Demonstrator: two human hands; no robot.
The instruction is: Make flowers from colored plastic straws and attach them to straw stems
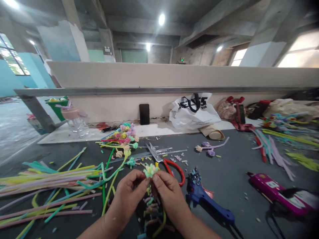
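Observation:
A small pale green and yellow pipe-cleaner flower (150, 170) is pinched between both hands, close to the front of the table. My left hand (129, 191) is closed on its left side, thumb and index finger meeting at its base. On the other side, my right hand (168, 192) is closed on it too, with a yellow-green stem (163, 220) hanging below. Red-handled scissors (171, 169) lie just beyond, blades pointing away. Short cut pipe-cleaner pieces (152, 212) are scattered under my hands.
Loose pipe cleaners (54, 186) spread over the left. Finished flowers (127, 134) lie in a bunch ahead. A blue glue gun (210, 202) and a magenta tool (279, 192) lie right. A phone (144, 114), clear cup (77, 124) and white bag (194, 111) stand at the back.

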